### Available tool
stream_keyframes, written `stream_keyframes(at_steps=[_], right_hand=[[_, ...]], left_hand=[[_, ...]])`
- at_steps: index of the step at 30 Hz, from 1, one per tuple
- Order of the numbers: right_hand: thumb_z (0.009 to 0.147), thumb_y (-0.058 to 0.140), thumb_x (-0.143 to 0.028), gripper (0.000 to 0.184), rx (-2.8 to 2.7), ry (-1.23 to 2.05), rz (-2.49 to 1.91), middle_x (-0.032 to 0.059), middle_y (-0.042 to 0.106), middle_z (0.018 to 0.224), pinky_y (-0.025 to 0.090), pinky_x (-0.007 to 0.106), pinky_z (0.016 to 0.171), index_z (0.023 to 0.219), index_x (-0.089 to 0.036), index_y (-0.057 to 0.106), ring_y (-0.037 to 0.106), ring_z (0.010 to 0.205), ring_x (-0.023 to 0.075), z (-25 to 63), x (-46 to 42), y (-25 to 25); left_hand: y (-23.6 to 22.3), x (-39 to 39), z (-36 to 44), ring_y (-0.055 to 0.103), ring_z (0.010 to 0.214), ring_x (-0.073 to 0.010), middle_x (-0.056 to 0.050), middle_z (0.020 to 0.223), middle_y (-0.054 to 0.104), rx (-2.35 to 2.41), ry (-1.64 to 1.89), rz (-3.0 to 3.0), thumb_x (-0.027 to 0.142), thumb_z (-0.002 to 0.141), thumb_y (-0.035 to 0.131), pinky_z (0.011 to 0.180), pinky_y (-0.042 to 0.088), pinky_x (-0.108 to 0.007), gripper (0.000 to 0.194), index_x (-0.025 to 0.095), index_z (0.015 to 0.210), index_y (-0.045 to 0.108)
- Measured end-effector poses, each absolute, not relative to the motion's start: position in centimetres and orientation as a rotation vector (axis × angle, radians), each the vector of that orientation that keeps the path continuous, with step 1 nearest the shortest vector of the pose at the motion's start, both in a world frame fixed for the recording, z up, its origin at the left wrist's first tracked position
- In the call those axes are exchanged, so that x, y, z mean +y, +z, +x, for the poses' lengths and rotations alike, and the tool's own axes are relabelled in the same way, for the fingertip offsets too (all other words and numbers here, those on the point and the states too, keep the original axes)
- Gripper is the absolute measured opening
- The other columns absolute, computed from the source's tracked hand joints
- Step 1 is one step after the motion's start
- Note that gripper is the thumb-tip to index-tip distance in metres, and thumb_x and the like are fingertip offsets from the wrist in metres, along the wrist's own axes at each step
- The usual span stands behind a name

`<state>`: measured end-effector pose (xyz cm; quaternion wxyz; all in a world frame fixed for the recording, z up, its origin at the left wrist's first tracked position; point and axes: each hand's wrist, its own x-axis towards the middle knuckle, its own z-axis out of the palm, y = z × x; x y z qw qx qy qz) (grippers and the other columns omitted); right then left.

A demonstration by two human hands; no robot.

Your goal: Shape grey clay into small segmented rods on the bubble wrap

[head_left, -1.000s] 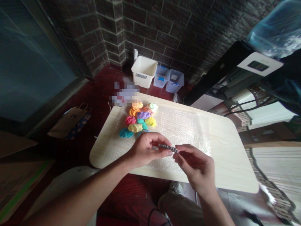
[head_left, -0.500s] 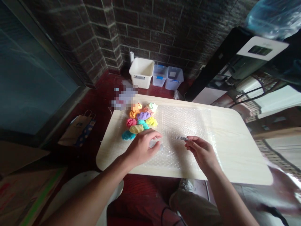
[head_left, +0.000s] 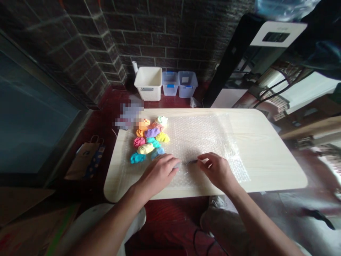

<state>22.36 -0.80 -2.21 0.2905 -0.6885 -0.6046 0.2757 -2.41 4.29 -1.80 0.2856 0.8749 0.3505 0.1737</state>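
My right hand point(head_left: 217, 169) pinches one end of a thin, dark strip point(head_left: 192, 161) between thumb and fingertips, just over the bubble wrap point(head_left: 202, 135). The strip looked checkered in black and white a moment ago; now it is blurred. Left of it, my left hand point(head_left: 162, 170) is curled low over the bubble wrap, its fingers closed around a small grey piece point(head_left: 176, 165) that is mostly hidden. Beyond my left hand lie several soft, clay-like lumps, among them a blue lump point(head_left: 157, 153), a pale yellow lump point(head_left: 145, 148) and a teal lump point(head_left: 137, 158).
The bubble wrap covers much of a pale wooden table point(head_left: 269, 160) with rounded corners. On the floor behind stand a white bin point(head_left: 149, 89) and clear plastic boxes point(head_left: 187, 87). A paper bag point(head_left: 82, 161) is at the left; a stool point(head_left: 106, 217) is near my left arm.
My right hand has moved left and slightly down with the strip, closer to my left hand. My left hand has closed more and turned palm-down. The whole view has shifted a little.
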Motion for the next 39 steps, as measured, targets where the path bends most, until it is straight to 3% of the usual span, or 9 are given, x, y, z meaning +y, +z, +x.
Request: stream_keyframes(at_steps=[3, 7, 13, 20, 30, 39], right_hand=[[0.092, 0.068, -0.027, 0.017, -1.652, 0.626, -1.739, 0.0103, 0.077, 0.095, 0.052, 0.03, 0.055, 0.102, -0.017, 0.078, 0.067, 0.061, 0.0164, 21.7, -1.3, -1.0], [0.098, 0.069, -0.029, 0.022, -1.594, 0.832, -1.462, 0.0095, 0.078, 0.104, 0.058, 0.03, 0.063, 0.117, -0.022, 0.075, 0.073, 0.078, 0.0199, 20.6, -2.0, 0.4], [0.099, 0.069, -0.022, 0.023, -1.767, 0.83, -1.312, 0.0085, 0.079, 0.1, 0.06, 0.036, 0.076, 0.119, -0.027, 0.08, 0.075, 0.086, 0.0232, 19.7, -2.1, 1.2], [0.097, 0.072, -0.02, 0.015, -1.845, 0.799, -1.298, 0.0062, 0.083, 0.097, 0.06, 0.033, 0.073, 0.106, -0.026, 0.082, 0.078, 0.083, 0.0223, 19.9, -1.9, 1.3], [0.097, 0.065, -0.014, 0.014, -1.96, 0.691, -1.311, 0.0065, 0.078, 0.088, 0.059, 0.032, 0.066, 0.105, -0.02, 0.074, 0.075, 0.074, 0.0207, 20.1, -2.4, 0.6], [0.101, 0.065, -0.026, 0.008, -1.719, 0.901, -1.399, 0.0086, 0.077, 0.091, 0.061, 0.031, 0.066, 0.103, -0.022, 0.072, 0.075, 0.077, 0.0215, 19.5, -2.6, 0.3]], left_hand=[[-1.6, 4.2, -2.2, 0.07, 0.102, -0.0207, -0.007, 0.11, 0.074, 0.899, 0.645, 2.112, 0.014, 0.097, 0.065, 0.09, 0.055, -0.035, 0.022, 0.019, 0.118, 0.07], [-0.9, 3.9, -1.9, 0.071, 0.105, -0.0198, -0.007, 0.115, 0.076, 0.862, 0.727, 1.864, 0.023, 0.1, 0.064, 0.092, 0.055, -0.032, 0.023, 0.02, 0.122, 0.071], [-0.3, 3.7, -1.7, 0.071, 0.107, -0.0208, -0.008, 0.114, 0.077, 0.774, 0.715, 1.819, 0.023, 0.102, 0.062, 0.095, 0.054, -0.033, 0.02, 0.018, 0.117, 0.073], [-0.4, 3.6, -1.8, 0.072, 0.106, -0.0199, -0.007, 0.113, 0.078, 0.749, 0.675, 1.864, 0.017, 0.098, 0.065, 0.094, 0.054, -0.031, 0.021, 0.018, 0.117, 0.074], [-0.2, 3.6, -1.6, 0.072, 0.106, -0.0199, -0.007, 0.113, 0.078, 0.762, 0.624, 1.849, 0.014, 0.097, 0.065, 0.093, 0.054, -0.032, 0.023, 0.019, 0.117, 0.075], [-0.7, 3.6, -1.7, 0.074, 0.107, -0.0222, -0.009, 0.114, 0.079, 0.785, 0.744, 1.888, 0.015, 0.093, 0.07, 0.096, 0.058, -0.036, 0.025, 0.018, 0.118, 0.074]])
